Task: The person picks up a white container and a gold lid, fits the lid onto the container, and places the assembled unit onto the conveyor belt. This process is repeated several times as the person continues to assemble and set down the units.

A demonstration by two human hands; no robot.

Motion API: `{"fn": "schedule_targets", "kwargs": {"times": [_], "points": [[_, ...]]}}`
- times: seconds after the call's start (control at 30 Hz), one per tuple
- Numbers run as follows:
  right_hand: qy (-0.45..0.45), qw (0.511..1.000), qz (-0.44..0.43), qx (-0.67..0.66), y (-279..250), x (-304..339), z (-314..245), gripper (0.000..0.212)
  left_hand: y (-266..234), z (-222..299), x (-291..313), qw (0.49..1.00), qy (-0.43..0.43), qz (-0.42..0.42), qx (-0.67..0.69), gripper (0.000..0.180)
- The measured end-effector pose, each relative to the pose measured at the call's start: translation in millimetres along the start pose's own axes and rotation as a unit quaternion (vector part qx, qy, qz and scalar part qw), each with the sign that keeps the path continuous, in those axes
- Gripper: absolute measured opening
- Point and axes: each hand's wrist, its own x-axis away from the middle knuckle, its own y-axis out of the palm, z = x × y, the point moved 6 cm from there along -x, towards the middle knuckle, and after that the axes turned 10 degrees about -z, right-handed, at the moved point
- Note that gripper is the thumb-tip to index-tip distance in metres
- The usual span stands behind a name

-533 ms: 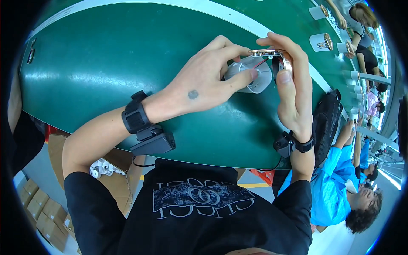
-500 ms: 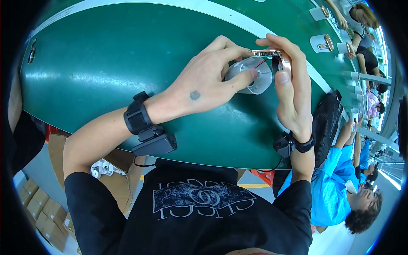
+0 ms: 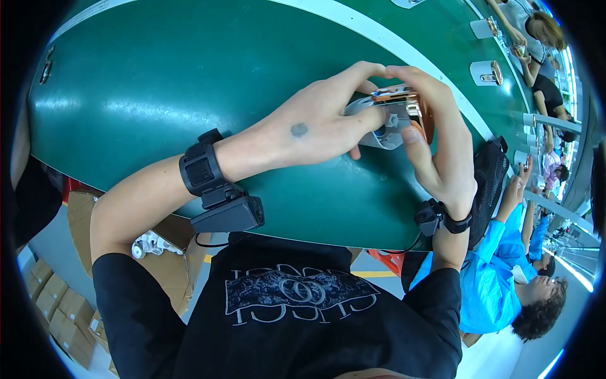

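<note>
My left hand (image 3: 319, 123) is wrapped round a white plastic cylindrical housing (image 3: 392, 138), its thumb lying over the open end. Against that end, my right hand (image 3: 449, 142) grips a shiny copper-coloured end cap (image 3: 427, 120), with fingers curled over its far side and thumb at the near side. The cap sits tilted at the housing's mouth, and a gap between the two shows pale inner parts. Both hands meet above the green table (image 3: 158, 114). My fingers hide much of the housing and the cap's outer face.
Similar white cylinders with copper ends, such as this one (image 3: 485, 74), stand along the table's far right. A black mesh bag (image 3: 489, 183) lies right of my right wrist. An open cardboard box (image 3: 180, 268) with white parts is below the table's left edge. Co-workers sit at right.
The copper cap has tilted and come closer to the housing's mouth. The red and black wires seen between them no longer show. Both hands have moved slightly down and right.
</note>
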Motion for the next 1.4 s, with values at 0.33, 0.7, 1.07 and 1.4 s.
{"fn": "schedule_targets", "kwargs": {"times": [0.33,0.7,1.07,1.4], "points": [[-0.030,0.998,0.060,0.010,-7,8,0,0.041,7,-7,0,0.996,0.056,-0.058,-0.025,0.055],[-0.099,0.990,0.047,0.090,4,1,-7,0.037,5,-7,2,0.986,0.092,-0.020,-0.136,0.059],[-0.085,0.992,0.029,0.085,4,2,-8,0.039,6,-7,3,0.990,0.077,-0.027,-0.116,0.061],[-0.072,0.985,-0.025,0.157,6,-1,-14,0.039,4,-12,2,0.989,0.096,-0.048,-0.105,0.066]]}}
